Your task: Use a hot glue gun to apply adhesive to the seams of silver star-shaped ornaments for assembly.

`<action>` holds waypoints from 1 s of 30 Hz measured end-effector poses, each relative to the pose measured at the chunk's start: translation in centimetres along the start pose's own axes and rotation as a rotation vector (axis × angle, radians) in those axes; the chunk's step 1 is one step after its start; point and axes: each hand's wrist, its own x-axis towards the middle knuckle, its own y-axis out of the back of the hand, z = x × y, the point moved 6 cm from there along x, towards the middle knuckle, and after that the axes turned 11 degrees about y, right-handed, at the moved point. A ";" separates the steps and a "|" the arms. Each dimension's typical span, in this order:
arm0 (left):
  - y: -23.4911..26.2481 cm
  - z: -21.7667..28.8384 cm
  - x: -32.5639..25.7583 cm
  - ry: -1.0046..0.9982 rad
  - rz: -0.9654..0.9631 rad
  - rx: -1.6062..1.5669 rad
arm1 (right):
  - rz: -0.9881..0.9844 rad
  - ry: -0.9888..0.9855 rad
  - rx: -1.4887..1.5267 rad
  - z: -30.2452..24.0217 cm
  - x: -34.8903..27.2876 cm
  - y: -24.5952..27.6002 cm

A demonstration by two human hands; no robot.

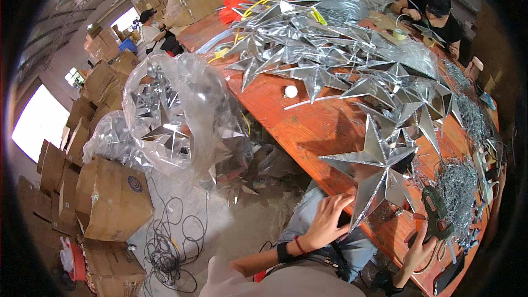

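Note:
A silver five-pointed star point(379, 162) with beaded ridges stands tilted at the table's near edge, in front of other stars. My left hand point(327, 223) is closed around its lower point; the thumb is partly hidden. In my right hand point(419, 248) is a dark green glue gun point(436, 212), gripped low at the right of the star, with its cord trailing below. Right beside the gun lies a tangled heap of silver tinsel garland point(457, 187).
Many silver stars point(313, 77) cover the orange table point(286, 124). A white ball point(290, 92) sits near its left edge. Bagged stars point(165, 110), cartons point(113, 198) and coiled black cable point(170, 253) occupy the left floor. A person point(437, 11) works at the far right; another point(151, 33) sits far left.

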 end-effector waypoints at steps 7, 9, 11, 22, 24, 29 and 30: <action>-1.5 1.3 1.5 -0.012 0.185 -0.267 | -0.027 0.038 -0.004 -0.7 0.4 0.2; -2.2 1.2 1.7 -0.029 0.174 -0.307 | 0.003 0.044 0.061 -2.6 0.7 -0.5; -2.9 0.8 1.4 0.017 0.211 -0.387 | -0.078 -0.070 -0.021 -1.0 0.3 1.2; 0.5 -2.0 3.5 0.031 0.079 -0.581 | -0.298 0.102 -0.082 -5.5 1.2 0.8; 0.7 -2.5 4.6 0.116 0.028 -0.698 | -0.350 0.188 -0.094 -5.7 1.3 0.8; 1.2 -5.3 5.7 0.222 -0.007 -0.932 | -0.366 0.226 -0.054 -6.1 1.6 -1.1; 1.1 -6.5 5.5 0.293 -0.045 -0.967 | -0.398 0.262 -0.130 -6.2 1.7 -1.4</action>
